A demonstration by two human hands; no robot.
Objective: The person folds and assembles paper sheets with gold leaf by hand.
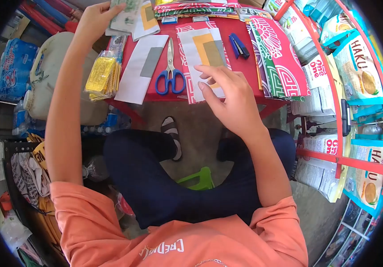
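Observation:
My left hand [97,18] is at the table's back left, its fingers closed on a clear packet with green print [128,16]. White envelopes with yellow and grey patches [146,22] lie beside that packet. Over the near end of another white sheet with a yellow and grey patch [207,50], my right hand [227,89] has its fingers apart and holds nothing. Blue-handled scissors [170,73] lie between this sheet and a white one with a grey patch [142,71]. A blue stapler [238,46] sits to the right.
The red table [158,58] bears yellow packets [104,74] at the left and folded patterned cloth-like sheets [280,58] at the right. A red rack [360,163] with hanging packs stands at the right. A large jug [55,71] is at the left; a green stool [200,179] is below.

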